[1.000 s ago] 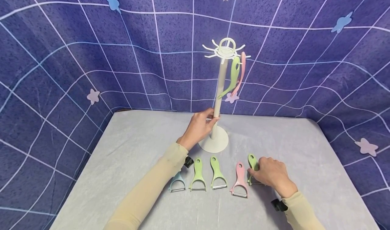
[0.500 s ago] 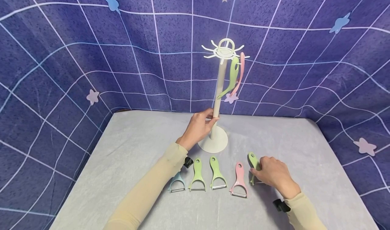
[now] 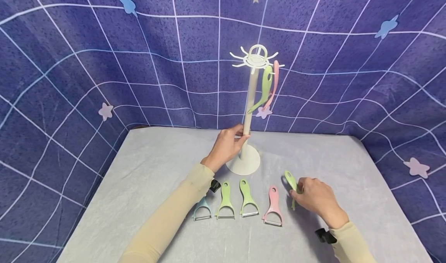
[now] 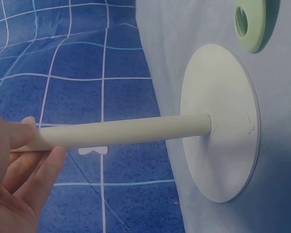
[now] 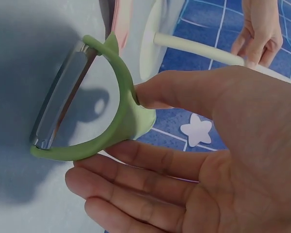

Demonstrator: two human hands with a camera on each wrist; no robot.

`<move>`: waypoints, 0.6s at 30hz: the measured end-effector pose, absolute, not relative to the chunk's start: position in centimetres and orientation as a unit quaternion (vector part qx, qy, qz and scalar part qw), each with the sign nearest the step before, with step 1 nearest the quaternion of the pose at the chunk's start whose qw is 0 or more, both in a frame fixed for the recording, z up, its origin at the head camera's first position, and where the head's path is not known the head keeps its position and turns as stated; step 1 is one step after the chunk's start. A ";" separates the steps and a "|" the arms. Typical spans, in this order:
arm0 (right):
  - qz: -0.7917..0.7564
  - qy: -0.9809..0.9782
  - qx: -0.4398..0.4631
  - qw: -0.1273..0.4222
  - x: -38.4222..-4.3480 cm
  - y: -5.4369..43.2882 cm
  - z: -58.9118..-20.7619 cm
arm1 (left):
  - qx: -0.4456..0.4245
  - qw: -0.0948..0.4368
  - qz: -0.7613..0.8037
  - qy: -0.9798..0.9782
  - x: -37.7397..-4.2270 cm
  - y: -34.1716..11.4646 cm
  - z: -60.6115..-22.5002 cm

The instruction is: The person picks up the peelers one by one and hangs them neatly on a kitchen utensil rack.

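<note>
My left hand grips the pole of a cream hook stand, thumb and fingers around it above the round base. From the stand's top hooks hang a green peeler and a pink peeler. At the right, my right hand pinches another green peeler between thumb and fingers near its neck. This peeler is tilted, and its shadow falls on the table in the right wrist view. Just left of that hand lies a pink peeler on the table.
Two green peelers, one left and one right, lie in front of the stand. A blue peeler is partly hidden by my left sleeve. Behind the grey table hangs a purple grid-patterned curtain.
The green peeler in my right hand has turned and tilted up from the table, and the hand has shifted slightly right. My left hand keeps its hold on the pole.
</note>
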State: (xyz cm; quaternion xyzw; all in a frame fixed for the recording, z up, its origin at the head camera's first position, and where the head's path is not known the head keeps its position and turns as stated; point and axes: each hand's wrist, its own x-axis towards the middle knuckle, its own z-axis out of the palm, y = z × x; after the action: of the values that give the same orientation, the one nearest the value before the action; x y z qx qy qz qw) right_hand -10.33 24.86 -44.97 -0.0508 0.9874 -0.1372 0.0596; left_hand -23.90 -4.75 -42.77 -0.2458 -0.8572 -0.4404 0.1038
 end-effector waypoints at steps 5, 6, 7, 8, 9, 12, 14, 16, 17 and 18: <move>-0.147 0.986 -0.050 0.055 -10.4 25.2 -44.8 | -0.243 0.101 -0.440 -0.859 -23.9 -4.8 -42.8; -0.148 0.986 -0.051 0.054 -10.4 25.2 -44.8 | -0.243 0.100 -0.440 -0.859 -23.9 -4.8 -42.8; -0.151 0.986 -0.052 0.053 -10.4 25.2 -44.7 | -0.242 0.100 -0.441 -0.859 -23.9 -4.7 -42.9; -0.154 0.985 -0.053 0.052 -10.4 25.3 -44.7 | -0.242 0.100 -0.441 -0.859 -23.9 -4.7 -42.9; -0.157 0.985 -0.054 0.050 -10.4 25.3 -44.7 | -0.241 0.100 -0.441 -0.859 -23.9 -4.7 -42.9; -0.164 0.984 -0.057 0.040 -10.5 25.5 -44.5 | -0.241 0.100 -0.443 -0.858 -23.9 -4.7 -42.9; -0.165 0.984 -0.057 0.034 -10.6 25.7 -44.4 | -0.242 0.099 -0.444 -0.857 -23.9 -4.7 -42.8; -0.165 0.984 -0.058 0.030 -10.8 25.8 -44.3 | -0.243 0.100 -0.444 -0.857 -23.9 -4.7 -42.9; -0.165 0.984 -0.057 0.029 -10.8 25.8 -44.2 | -0.244 0.102 -0.443 -0.857 -23.9 -4.7 -42.9; -0.166 0.984 -0.058 0.026 -10.9 25.8 -44.2 | -0.244 0.103 -0.442 -0.857 -23.9 -4.7 -42.9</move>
State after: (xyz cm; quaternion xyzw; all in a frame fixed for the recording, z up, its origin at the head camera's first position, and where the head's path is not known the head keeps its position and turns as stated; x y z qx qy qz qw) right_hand -10.91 25.85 -44.17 -0.0575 0.9841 -0.1658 0.0265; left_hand -23.92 -4.70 -42.86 -0.2444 -0.8567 -0.4424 0.1030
